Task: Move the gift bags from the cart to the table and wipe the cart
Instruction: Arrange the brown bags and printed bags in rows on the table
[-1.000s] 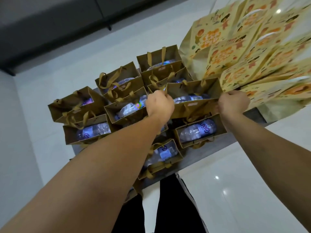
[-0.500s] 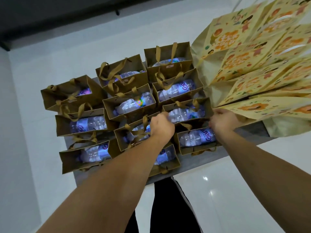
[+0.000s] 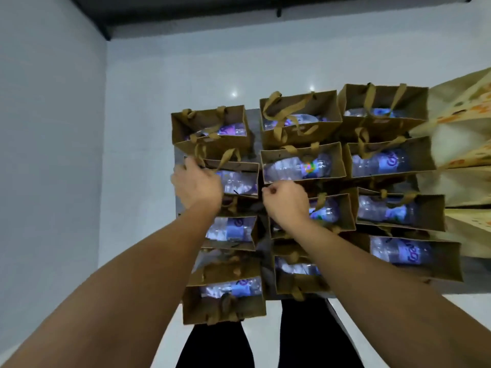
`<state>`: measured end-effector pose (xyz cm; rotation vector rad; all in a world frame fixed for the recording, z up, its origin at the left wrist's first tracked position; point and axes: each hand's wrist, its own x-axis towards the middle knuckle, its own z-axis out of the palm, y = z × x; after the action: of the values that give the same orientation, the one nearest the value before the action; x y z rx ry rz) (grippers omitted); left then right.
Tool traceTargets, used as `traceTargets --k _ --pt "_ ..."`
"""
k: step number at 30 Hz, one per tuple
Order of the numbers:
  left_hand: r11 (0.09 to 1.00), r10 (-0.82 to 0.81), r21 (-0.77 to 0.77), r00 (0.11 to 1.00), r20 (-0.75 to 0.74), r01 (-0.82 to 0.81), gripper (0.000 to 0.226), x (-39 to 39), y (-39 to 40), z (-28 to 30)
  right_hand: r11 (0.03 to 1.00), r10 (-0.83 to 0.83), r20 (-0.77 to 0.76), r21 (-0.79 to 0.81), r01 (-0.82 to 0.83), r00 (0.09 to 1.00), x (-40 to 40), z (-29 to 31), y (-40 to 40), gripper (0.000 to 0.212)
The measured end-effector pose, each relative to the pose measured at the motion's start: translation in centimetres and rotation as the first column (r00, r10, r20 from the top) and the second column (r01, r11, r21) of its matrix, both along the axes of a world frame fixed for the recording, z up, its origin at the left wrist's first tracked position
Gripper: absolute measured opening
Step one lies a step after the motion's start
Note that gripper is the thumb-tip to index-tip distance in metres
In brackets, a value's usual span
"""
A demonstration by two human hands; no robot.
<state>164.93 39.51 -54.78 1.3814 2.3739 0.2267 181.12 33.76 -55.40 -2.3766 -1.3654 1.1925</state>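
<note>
grey cart top (image 3: 253,123) | glossy white floor (image 3: 164,107) | dark baseboard (image 3: 239,11)

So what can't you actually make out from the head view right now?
- Cart top: almost all covered by brown gift bags.
- Left hand and right hand: seen from behind, so whether the fingers hold the bag handles is hidden.
- Patterned bags: cut off by the right edge.
- Bottle labels: too blurred to read.
- Table: out of frame.

The patterned bags (image 3: 462,144) run off the right edge. My right hand (image 3: 285,201) hides its bag's handles. The cart (image 3: 475,286) is mostly covered.
</note>
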Motion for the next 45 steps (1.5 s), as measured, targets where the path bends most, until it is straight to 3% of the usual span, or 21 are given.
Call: traceTargets --k 2,4,8,13,18,23,27,30,33,35,37,40,45 --pt "0.997 0.032 -0.066 0.996 -0.082 -0.037 0.040 -3.3 1.4 -0.5 0.988 0.089 0.094 -0.137 -0.076 0.992 -2.6 -0.4 1.1 0.030" --pt "0.985 0.007 -0.172 0.999 -0.054 -0.016 0.044 -5.7 2.3 -1.6 0.979 0.094 0.146 -0.193 -0.064 0.985 -4.2 -0.9 1.8 0.024" --pt "0.949 -0.068 -0.300 0.993 0.093 0.093 0.026 -8.4 3.2 -3.6 0.989 -0.039 0.174 -0.136 0.064 0.984 -5.8 -2.3 2.7 0.010" --pt "0.951 -0.087 -0.291 0.994 0.061 0.101 0.019 -9.7 2.8 -3.7 0.994 -0.106 0.126 0.012 0.105 0.986 -6.4 -3.1 3.9 0.022" --pt "0.949 -0.074 -0.304 0.996 0.049 0.086 0.023 -10.7 2.3 -3.3 0.995 -0.080 0.075 -0.051 0.084 0.994 -7.1 -2.8 4.0 0.020" --pt "0.966 -0.252 -0.073 0.964 -0.089 0.246 0.028 -6.6 1.3 -0.8 0.998 -0.067 0.117 -0.007 0.068 0.991 -4.1 -0.7 0.7 0.022" --pt "0.822 -0.567 0.051 0.824 -0.015 0.567 0.018 -0.2 -0.4 0.4 0.998 -0.066 0.219 0.028 0.061 0.973 2.4 0.8 -3.3 0.029" --pt "0.659 -0.750 0.082 0.646 0.145 0.747 0.015 4.4 -2.8 -0.1 0.975 0.184 0.262 -0.167 -0.144 0.947 7.9 0.8 -6.3 0.038" --pt "0.499 -0.832 -0.005 0.480 0.279 0.867 0.023 7.9 -5.6 -0.9 0.822 0.527 0.229 -0.381 -0.423 0.818 11.0 -0.3 -8.2 0.032" --pt "0.363 -0.898 -0.077 0.370 0.237 0.929 0.030 9.1 -7.1 -1.7 0.791 0.600 0.254 -0.332 -0.514 0.759 11.8 -1.2 -8.3 0.024" --pt "0.281 -0.939 -0.195 0.311 0.147 0.940 0.036 9.3 -7.9 -2.4 0.810 0.585 0.258 -0.230 -0.539 0.769 12.4 -1.6 -7.5 0.023" --pt "0.299 -0.947 -0.282 0.321 0.033 0.912 0.028 9.2 -7.9 -3.3 0.830 0.557 0.220 -0.109 -0.547 0.801 13.4 -2.5 -5.9 0.022" --pt "0.409 -0.899 -0.324 0.438 0.019 0.853 0.022 9.9 -6.0 -4.1 0.825 0.564 0.145 -0.077 -0.559 0.813 14.2 -2.8 -3.7 0.024"
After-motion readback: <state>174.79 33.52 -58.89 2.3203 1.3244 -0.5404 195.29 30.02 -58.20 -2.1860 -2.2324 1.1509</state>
